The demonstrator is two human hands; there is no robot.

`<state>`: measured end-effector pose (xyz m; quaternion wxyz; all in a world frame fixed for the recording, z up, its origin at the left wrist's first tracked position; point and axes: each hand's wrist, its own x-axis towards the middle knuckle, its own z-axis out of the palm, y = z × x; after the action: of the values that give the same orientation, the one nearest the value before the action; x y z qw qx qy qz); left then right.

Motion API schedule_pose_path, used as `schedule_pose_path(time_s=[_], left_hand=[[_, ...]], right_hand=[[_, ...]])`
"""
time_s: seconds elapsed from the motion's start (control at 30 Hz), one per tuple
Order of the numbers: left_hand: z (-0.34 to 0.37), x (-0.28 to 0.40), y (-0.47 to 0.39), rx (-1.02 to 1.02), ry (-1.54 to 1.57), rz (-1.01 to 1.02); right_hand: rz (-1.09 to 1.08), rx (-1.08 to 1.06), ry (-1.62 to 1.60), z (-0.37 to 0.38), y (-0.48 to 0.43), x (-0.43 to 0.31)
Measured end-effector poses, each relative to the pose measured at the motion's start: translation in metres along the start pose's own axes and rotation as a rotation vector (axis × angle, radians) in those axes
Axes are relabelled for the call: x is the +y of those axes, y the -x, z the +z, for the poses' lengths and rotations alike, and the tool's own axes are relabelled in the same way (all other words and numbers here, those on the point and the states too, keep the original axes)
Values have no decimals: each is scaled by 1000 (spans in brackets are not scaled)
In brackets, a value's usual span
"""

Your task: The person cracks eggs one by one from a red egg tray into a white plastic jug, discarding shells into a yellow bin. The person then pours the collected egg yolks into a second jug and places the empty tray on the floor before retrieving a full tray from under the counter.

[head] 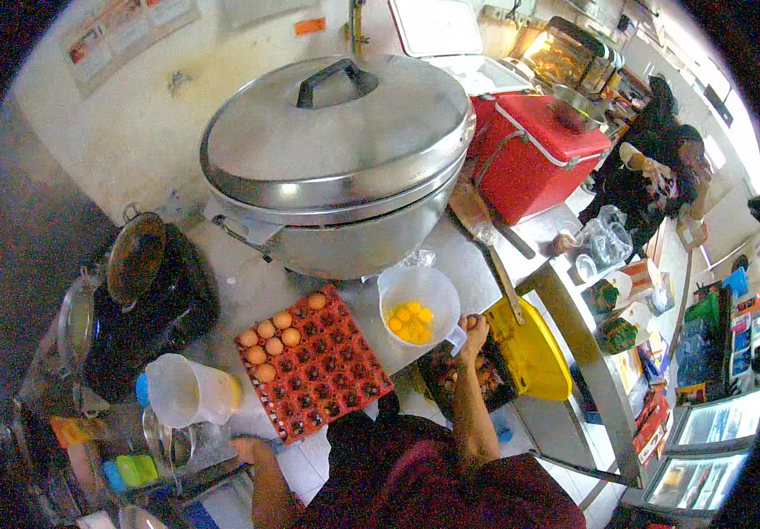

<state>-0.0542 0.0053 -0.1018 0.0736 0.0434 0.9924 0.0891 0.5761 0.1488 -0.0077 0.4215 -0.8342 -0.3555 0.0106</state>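
My right hand (474,336) grips the handle of a clear plastic jug (390,291). Several raw egg yolks (410,322) lie in the jug's bottom. At the counter's front edge, by the sink, rests my left hand (252,451); its fingers are partly hidden. Between the hands a red egg tray (327,364) holds several brown eggs (274,345) towards its left side, and its other cups hold no eggs. Left of the tray, near my left hand, is a second plastic jug (178,393) with something yellowish inside.
A large lidded metal pot (353,231) stands behind the tray. To its right are a wooden paddle (499,264) and a red cooler (542,152). A bin with a yellow lid (539,350) stands below. Dark pans (138,258) stand left. A person (651,165) is at right.
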Motion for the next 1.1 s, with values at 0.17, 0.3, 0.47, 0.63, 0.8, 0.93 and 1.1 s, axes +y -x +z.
schedule_pose_path(time_s=[0.17, 0.3, 0.47, 0.63, 0.8, 0.93, 1.1], left_hand=[[11, -7, -1, 31, -63, 32], [22, -15, -3, 49, 56, -84], [22, -10, 5, 110, 277, -250], [-13, 17, 33, 172, 771, -453], [-50, 38, 55, 248, 964, -515], [-62, 43, 64, 200, 1025, -475], [-52, 36, 60, 223, 964, -477]], right_hand=[[102, -92, -374, -48, -32, -52], [-48, -350, -456, -124, -42, -141], [-336, -742, -215, -127, -35, -225], [-808, -719, 37, -93, -38, -229], [-805, -780, 113, -76, -43, -218], [-896, -746, 146, -78, -45, -222], [-902, -707, 124, -101, -49, -251]])
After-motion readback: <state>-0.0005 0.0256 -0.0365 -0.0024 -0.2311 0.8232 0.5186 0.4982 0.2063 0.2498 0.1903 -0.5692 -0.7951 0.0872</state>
